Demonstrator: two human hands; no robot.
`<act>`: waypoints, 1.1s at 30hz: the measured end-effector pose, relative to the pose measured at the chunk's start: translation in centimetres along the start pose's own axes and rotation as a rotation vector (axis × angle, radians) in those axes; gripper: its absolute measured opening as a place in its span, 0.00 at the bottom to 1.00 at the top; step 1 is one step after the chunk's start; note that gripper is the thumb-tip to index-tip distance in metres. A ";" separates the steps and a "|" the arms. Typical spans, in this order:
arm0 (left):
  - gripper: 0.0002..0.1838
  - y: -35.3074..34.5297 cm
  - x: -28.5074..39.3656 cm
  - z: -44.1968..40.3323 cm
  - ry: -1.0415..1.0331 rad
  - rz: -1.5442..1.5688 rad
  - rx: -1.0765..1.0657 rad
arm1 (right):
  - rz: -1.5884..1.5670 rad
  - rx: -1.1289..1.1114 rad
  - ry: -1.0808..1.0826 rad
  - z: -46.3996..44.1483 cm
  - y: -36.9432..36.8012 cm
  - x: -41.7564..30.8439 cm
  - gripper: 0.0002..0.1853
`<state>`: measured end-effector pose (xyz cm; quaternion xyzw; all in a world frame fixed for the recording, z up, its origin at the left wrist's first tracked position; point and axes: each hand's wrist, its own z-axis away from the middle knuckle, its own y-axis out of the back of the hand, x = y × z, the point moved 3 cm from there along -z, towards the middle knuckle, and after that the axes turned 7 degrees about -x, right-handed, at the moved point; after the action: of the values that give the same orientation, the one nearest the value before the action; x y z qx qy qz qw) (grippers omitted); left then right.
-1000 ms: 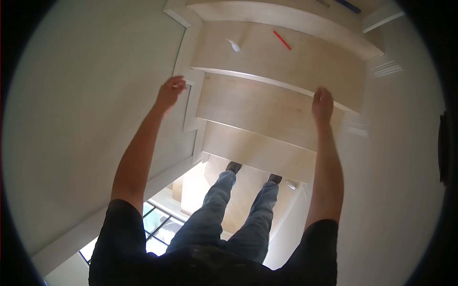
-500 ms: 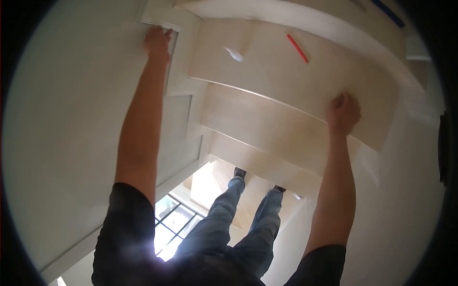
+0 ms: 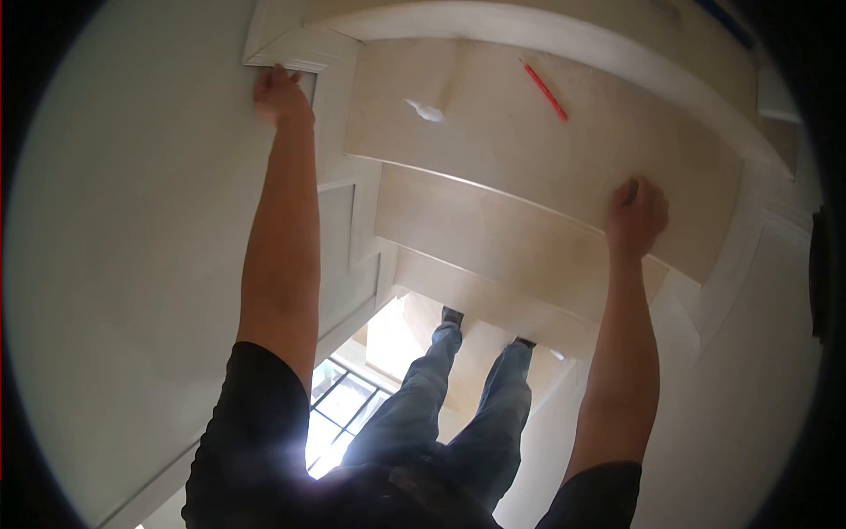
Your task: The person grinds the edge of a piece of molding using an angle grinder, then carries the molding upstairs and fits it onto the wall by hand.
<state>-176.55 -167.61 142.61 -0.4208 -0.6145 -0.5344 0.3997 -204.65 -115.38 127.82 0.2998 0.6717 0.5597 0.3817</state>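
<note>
My left hand (image 3: 284, 95) is at the lower edge of the white wall trim (image 3: 286, 60), upper left. Its fingers are curled against the trim, and whatever they may hold is hidden. On the right, my right hand (image 3: 636, 219) rests as a fist on the pale stair tread (image 3: 493, 132), near its front edge; nothing shows in it. Between the two, a red pencil (image 3: 544, 90) lies on the same tread. A small white crumpled piece (image 3: 425, 111), perhaps paper, lies nearer my left hand.
Lower steps (image 3: 485, 229) descend toward my feet, with shoes (image 3: 452, 316) on the floor below. A panelled white wall (image 3: 150, 220) runs along the left. Part of a blue object (image 3: 724, 22) shows at the upper right. A bright window (image 3: 344, 406) is at the lower left.
My left hand has slid leftward along the trim's lower edge, away from its corner. The right fist stays on the tread. The view has shifted slightly.
</note>
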 end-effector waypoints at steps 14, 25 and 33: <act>0.18 -1.5 1.8 1.5 0.042 -0.249 0.060 | -0.053 0.049 -0.023 -0.4 -0.1 -0.2 0.12; 0.21 -2.0 1.3 1.4 -0.062 -0.506 0.055 | -0.036 0.061 0.009 -0.6 -0.3 -0.1 0.14; 0.20 -2.1 -0.1 0.5 0.003 -0.274 0.042 | -0.031 0.014 -0.006 -0.7 -0.5 0.0 0.14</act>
<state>-178.54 -167.24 141.81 -0.3236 -0.6767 -0.5716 0.3326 -205.21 -115.82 127.43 0.2939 0.6791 0.5480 0.3901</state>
